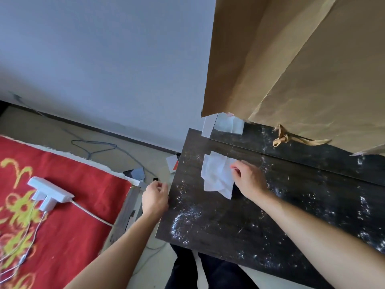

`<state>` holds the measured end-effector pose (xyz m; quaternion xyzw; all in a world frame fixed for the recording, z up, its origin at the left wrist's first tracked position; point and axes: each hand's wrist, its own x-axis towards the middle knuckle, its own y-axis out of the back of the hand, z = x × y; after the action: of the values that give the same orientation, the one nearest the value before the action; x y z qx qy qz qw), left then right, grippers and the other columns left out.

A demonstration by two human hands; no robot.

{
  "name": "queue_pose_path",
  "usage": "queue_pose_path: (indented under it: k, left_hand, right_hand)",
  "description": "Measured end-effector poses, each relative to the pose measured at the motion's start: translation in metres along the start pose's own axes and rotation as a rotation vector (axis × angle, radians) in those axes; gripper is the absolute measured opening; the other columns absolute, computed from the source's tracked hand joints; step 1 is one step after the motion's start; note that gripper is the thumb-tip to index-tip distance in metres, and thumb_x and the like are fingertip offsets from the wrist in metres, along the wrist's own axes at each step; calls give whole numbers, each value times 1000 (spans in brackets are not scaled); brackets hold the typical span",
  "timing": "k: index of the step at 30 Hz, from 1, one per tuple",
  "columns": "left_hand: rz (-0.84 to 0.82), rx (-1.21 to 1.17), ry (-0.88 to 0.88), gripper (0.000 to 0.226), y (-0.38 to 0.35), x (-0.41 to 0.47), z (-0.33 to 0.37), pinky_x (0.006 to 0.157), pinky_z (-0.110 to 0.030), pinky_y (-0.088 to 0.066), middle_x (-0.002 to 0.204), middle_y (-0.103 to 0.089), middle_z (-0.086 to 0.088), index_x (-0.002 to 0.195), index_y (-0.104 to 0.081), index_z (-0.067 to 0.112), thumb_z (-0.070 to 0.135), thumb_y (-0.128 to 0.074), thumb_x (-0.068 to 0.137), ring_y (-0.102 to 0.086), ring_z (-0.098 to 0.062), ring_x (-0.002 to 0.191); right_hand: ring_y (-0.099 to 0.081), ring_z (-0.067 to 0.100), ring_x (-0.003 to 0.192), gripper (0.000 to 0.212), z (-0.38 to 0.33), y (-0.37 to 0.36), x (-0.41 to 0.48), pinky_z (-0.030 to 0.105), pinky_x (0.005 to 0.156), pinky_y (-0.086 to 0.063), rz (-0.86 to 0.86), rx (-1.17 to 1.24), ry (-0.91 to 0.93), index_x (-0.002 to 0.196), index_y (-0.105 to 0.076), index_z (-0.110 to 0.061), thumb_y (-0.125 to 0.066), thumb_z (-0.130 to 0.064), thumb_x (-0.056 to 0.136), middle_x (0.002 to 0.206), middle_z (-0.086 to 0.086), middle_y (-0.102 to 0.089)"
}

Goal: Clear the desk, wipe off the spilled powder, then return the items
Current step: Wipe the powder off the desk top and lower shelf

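Dark wood-grain desk (260,222), seen from above; its right end is cut off by the frame and its near edge partly hidden by the forearms. White powder (185,221) lies scattered over the top, thickest near the left edge, with more specks along the right side and the near edge.

A white tissue (216,174), crumpled and partly unfolded, lies flat on the desk toward the far left corner. The right hand (249,180) rests at its right edge, thumb and forefinger pinched on the paper (the other fingers curl under and cannot be made out). The left hand (155,198) sits at the desk's left edge, fingers curled loosely against it; whether it holds anything cannot be told.

A large brown paper bag (302,65) stands along the far edge, its top cut off by the frame; one twisted paper handle (283,137) lies on the desk just in front of it. A second white sheet (228,125) shows under the bag's left corner, mostly hidden.

Off the desk, left: a red rug with yellow pattern (62,205), carrying a white power strip (49,191) with white cables. A blue cable (100,147) loops on the floor beyond. Small objects on the floor by the desk's far left corner are too blurred to name. Dark trousers (200,270) show below the near edge.
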<state>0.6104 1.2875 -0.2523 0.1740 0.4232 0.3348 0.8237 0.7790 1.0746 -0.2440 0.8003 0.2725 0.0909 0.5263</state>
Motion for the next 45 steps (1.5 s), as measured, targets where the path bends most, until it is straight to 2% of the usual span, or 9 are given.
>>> queue_pose_path:
  k: [6,14,19,25,30,33,36,40,45]
  left_hand:
    - [-91,178,-225,21,-28,4,41,67,-31,-52,77,-69,-1,87,-69,11,26,-55,92,-63,-19,71]
    - [-250,508,-222,22,-82,18,90,56,-28,-44,75,-62,-2,81,-57,11,28,-72,80,-61,-23,70]
    - [-314,145,-215,29,-73,14,92,48,-19,-37,54,-55,3,54,-59,13,19,-76,77,-50,-9,49]
    - [-374,-87,-359,36,-36,-5,96,44,-17,-30,46,-47,6,51,-59,12,25,-75,81,-36,-7,42]
    - [-373,-106,-400,24,-20,-2,93,65,-24,-46,87,-63,-1,58,-67,15,24,-77,79,-57,-8,71]
    - [-409,-208,-334,16,-14,1,90,85,-25,-46,108,-62,3,67,-72,13,24,-77,78,-59,-5,99]
    - [-308,-316,-205,21,-12,2,82,69,-22,-45,78,-67,3,73,-72,9,28,-75,81,-59,-7,69]
    - [2,-201,-74,17,3,17,40,56,-24,-42,65,-64,2,69,-67,16,25,-69,84,-57,-14,63]
    - [34,84,61,17,12,18,-41,63,-27,-40,74,-65,-4,79,-66,10,22,-59,88,-61,-22,72]
  right_hand:
    - [-62,26,87,42,-16,-5,-4,30,65,-43,-149,-32,-456,102,-60,-22,-57,-58,80,98,-2,-67]
    - [-60,15,70,10,-30,-6,7,30,65,-51,-141,624,-764,75,-68,-15,-76,-12,73,81,3,-68]
    - [-60,15,70,16,-23,12,3,25,52,-43,-46,851,-862,92,-64,-8,-72,-12,79,86,7,-68]
    - [-59,13,88,40,-21,37,-6,21,68,-45,8,659,-344,124,-55,-29,-66,-22,87,96,-1,-66]
    - [-56,16,91,14,-21,42,-5,17,63,-33,-196,174,-91,85,-71,-21,-77,-27,75,95,-6,-61]
    - [-57,12,91,14,-29,44,4,17,70,-38,-205,655,-269,72,-62,-16,-75,-17,73,102,-8,-63]
    - [-49,17,69,15,-42,38,16,26,59,-37,-30,896,-403,71,-54,-8,-67,-15,72,73,2,-57]
    - [-46,15,63,11,-76,25,44,22,53,-36,137,496,-123,76,-53,-8,-64,-6,78,70,0,-53]
    - [-56,32,91,16,-112,-6,97,38,61,-52,98,-200,502,94,-65,0,-60,7,80,101,17,-59]
